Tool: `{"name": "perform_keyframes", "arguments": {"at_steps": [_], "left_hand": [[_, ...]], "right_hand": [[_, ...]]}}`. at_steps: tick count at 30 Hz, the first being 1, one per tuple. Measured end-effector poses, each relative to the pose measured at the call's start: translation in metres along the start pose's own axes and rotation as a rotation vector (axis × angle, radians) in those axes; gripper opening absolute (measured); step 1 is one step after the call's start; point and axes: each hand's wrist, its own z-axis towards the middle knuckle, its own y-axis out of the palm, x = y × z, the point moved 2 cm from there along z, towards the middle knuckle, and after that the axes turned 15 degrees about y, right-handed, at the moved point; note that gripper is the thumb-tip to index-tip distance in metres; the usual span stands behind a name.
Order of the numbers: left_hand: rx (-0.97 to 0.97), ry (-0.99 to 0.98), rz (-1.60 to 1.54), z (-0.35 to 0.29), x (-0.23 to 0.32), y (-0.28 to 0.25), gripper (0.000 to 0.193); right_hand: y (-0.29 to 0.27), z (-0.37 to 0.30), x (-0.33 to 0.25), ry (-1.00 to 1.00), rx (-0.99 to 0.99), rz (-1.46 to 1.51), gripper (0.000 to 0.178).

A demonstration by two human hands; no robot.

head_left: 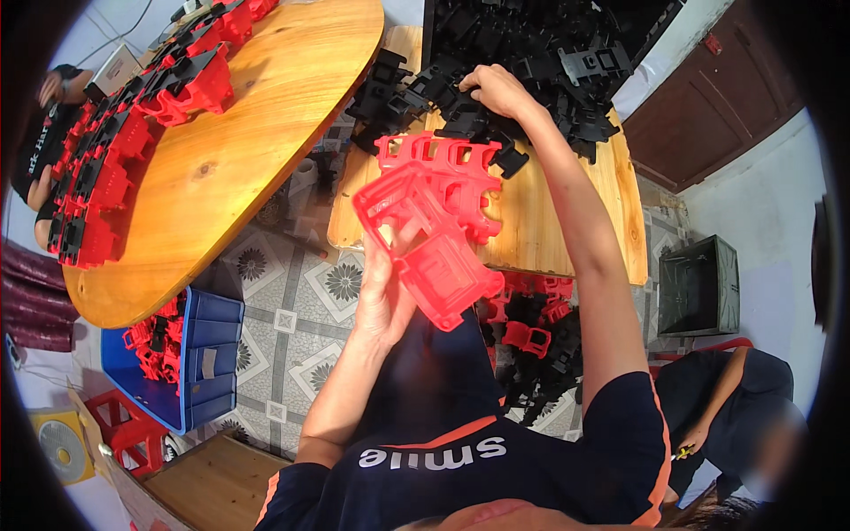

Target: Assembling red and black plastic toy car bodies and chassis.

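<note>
My left hand (pixel 387 296) is wrapped round a red plastic housing (pixel 447 274), a boxy piece with an open frame, held tilted in front of my body. On the table's far side, my right hand (pixel 498 91) is at the edge of a heap of black plastic parts (pixel 496 53). Its fingers are bent and pinch a black plastic part (pixel 436 87); the fingertips are partly hidden. Beyond the held housing, several red plastic housings (pixel 438 152) stand in a curved row on the wooden table (pixel 567 243).
A large wooden table (pixel 239 150) at left bears rows of red-and-black assemblies (pixel 106 181). Under it stands a blue crate (pixel 212 372) of red parts. More red and black parts (pixel 531 341) lie below my table. Other people (pixel 730 416) are at right and far left. A dark bin (pixel 699 288) stands right.
</note>
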Motion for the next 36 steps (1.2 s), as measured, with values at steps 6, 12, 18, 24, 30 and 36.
{"name": "perform_keyframes", "arguments": {"at_steps": [6,12,18,24,30,36], "left_hand": [[0.062,0.149,0.043,-0.007,0.015,0.005,0.074],[0.028,0.206,0.020,-0.010,0.015,0.010,0.084],[0.018,0.159,-0.060,-0.023,0.016,0.009,0.105],[-0.030,0.156,-0.036,-0.027,0.019,0.009,0.107],[-0.078,0.195,-0.041,-0.033,0.024,0.010,0.105],[-0.145,0.197,0.196,-0.034,0.022,0.026,0.101]], "right_hand": [[-0.056,-0.086,-0.011,-0.175,0.426,0.354,0.023],[-0.077,-0.268,-0.078,-0.018,0.355,0.823,0.019],[-0.056,-0.313,-0.114,-0.084,0.348,0.680,0.028],[-0.050,-0.321,-0.117,-0.175,0.412,0.602,0.030],[-0.041,-0.325,-0.117,-0.247,0.386,0.567,0.033],[-0.020,-0.277,-0.111,-0.063,0.254,1.022,0.038]]}}
